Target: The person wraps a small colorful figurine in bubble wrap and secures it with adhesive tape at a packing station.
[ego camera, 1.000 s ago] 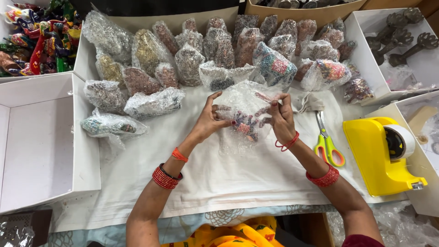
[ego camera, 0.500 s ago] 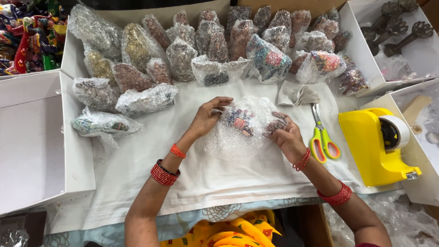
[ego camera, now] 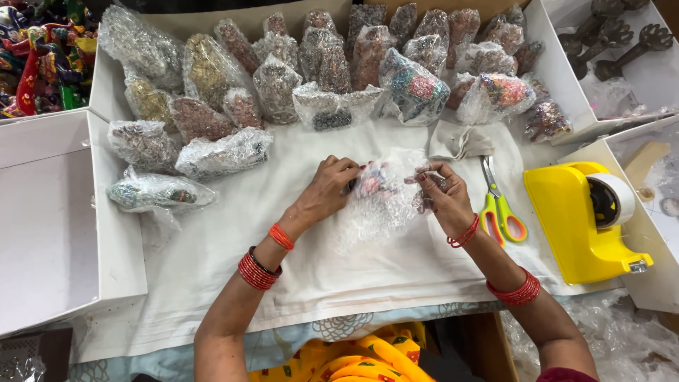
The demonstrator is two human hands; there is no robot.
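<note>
My left hand [ego camera: 329,189] and my right hand [ego camera: 442,194] both hold a sheet of clear bubble wrap [ego camera: 378,212] around a small multicoloured figurine [ego camera: 373,182]. The bundle rests on the white cloth [ego camera: 297,269] over the table, between my hands. My left fingers pinch the wrap at the figurine's left end. On the other side, my right fingers grip the wrap's right edge. Red bangles ring both wrists.
Several bubble-wrapped figurines [ego camera: 332,71] line the back of the cloth, and more [ego camera: 212,152] lie at left. Yellow-handled scissors [ego camera: 498,205] and a yellow tape dispenser [ego camera: 587,219] sit right of my hands. An open white box [ego camera: 49,212] stands at left; a box of dark metal pieces [ego camera: 615,35] at back right.
The wrapped bundle came down from above the cloth onto it. My hands lowered with it and now fold the wrap around the figurine.
</note>
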